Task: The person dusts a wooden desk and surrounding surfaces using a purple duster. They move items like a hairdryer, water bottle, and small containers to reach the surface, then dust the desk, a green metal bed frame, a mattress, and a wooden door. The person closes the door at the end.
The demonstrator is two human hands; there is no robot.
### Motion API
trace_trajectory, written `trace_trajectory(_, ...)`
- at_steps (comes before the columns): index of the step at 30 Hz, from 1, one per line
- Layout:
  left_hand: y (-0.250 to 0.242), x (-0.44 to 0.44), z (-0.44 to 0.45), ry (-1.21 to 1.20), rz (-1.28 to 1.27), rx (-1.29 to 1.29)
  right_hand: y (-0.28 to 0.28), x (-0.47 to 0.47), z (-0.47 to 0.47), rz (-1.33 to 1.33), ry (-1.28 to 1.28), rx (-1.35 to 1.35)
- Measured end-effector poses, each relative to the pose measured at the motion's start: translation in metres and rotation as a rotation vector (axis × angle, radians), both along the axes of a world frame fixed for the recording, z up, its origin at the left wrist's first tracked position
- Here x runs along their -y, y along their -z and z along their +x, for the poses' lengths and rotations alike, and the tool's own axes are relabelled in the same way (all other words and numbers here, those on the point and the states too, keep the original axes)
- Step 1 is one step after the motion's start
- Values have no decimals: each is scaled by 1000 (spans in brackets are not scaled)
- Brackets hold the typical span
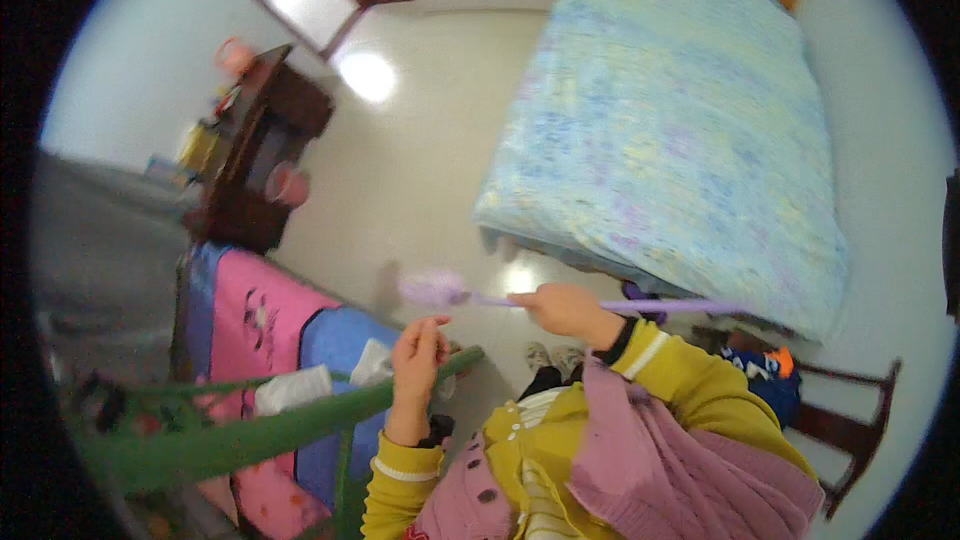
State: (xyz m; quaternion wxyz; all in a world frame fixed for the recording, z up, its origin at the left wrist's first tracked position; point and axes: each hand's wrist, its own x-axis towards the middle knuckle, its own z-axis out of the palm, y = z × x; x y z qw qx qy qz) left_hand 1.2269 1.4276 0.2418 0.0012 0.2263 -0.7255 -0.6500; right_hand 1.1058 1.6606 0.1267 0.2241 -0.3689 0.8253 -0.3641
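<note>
My right hand (571, 310) is closed round the light purple handle of a duster (664, 306), held level in front of me. The duster's fluffy purple head (433, 289) points left and is blurred. My left hand (420, 345) is raised just below the fluffy head, its fingers partly bent, with nothing seen in it. It is near the end of a green rail (315, 420), and a gap shows between it and the duster.
A bed with a pale blue-green patterned cover (660, 112) stands ahead on the right. A dark wooden desk (247, 157) with a pink bin (287, 185) is at left. White cloths (292, 388) hang by the green rail. A dark wooden chair (847, 427) is at lower right.
</note>
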Motion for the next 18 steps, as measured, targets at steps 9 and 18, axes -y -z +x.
trace_trajectory(9, 46, 7, -68, 204, 141, -34, 0, -19, 49, 300, 73, 35)
trace_trajectory(18, 151, 0, -107, 808, -571, -173, 15, -48, 84, 336, 329, 26)
